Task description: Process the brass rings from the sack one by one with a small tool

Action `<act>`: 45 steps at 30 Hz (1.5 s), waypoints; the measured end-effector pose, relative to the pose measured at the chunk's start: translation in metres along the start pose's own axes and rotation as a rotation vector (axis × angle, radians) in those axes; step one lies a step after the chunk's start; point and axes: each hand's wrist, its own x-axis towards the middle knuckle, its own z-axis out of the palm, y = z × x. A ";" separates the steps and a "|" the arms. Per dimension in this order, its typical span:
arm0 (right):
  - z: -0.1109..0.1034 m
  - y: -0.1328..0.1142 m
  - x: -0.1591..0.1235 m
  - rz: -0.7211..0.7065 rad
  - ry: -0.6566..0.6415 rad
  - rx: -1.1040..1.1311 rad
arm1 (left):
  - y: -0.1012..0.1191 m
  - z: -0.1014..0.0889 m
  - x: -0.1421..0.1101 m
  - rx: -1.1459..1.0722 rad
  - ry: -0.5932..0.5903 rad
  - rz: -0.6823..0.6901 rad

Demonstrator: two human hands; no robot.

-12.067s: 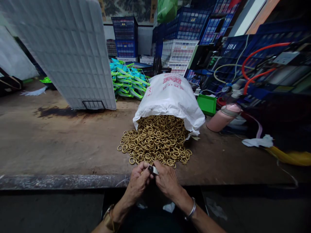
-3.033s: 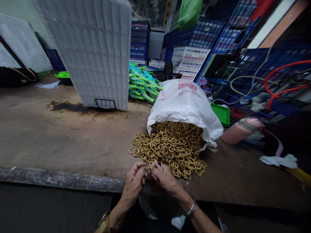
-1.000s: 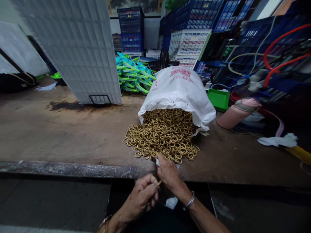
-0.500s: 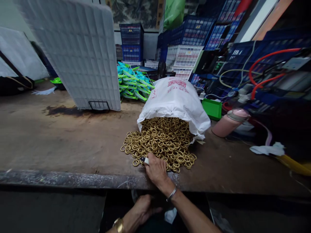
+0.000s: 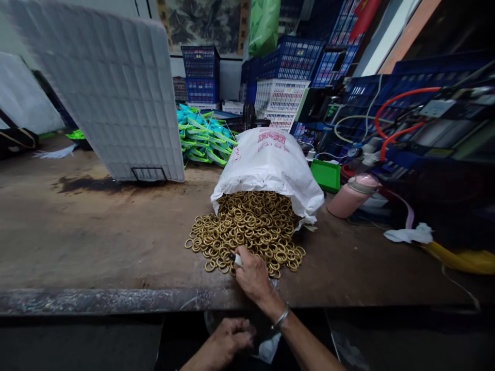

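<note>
My right hand (image 5: 253,273), with a metal bangle at the wrist, is at the near edge of a heap of brass-coloured rings (image 5: 247,232). Its fingers are closed at the rings, and a small white piece with a dark end (image 5: 236,259) shows at the fingertips; I cannot tell what it is. The rings spill out of the mouth of a white sack (image 5: 266,159) lying on the table. Below the table edge, in front of my lap, my left hand (image 5: 230,337) has curled fingers, slightly blurred. What they hold, if anything, is hidden.
A brown table (image 5: 96,242) has a worn front edge. A pale ribbed panel (image 5: 119,103) stands on a wire foot at left. Behind are green and blue pieces (image 5: 204,136) and stacked crates (image 5: 284,95). A green tray (image 5: 325,175) and pink bottle (image 5: 353,196) stand right.
The camera view has shifted a little, so the table items sit lower and further left. My left hand's fingers have curled in from a stretched thumb. My right hand stays at the rings.
</note>
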 end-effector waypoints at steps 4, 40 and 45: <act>-0.010 0.015 -0.009 0.041 0.040 0.417 | 0.033 0.002 -0.016 0.059 0.107 0.070; -0.016 0.001 -0.037 0.134 -0.243 0.788 | 0.060 -0.009 -0.005 0.033 0.193 0.224; -0.015 0.000 -0.037 0.151 -0.247 0.831 | 0.057 -0.009 -0.006 -0.134 0.197 0.190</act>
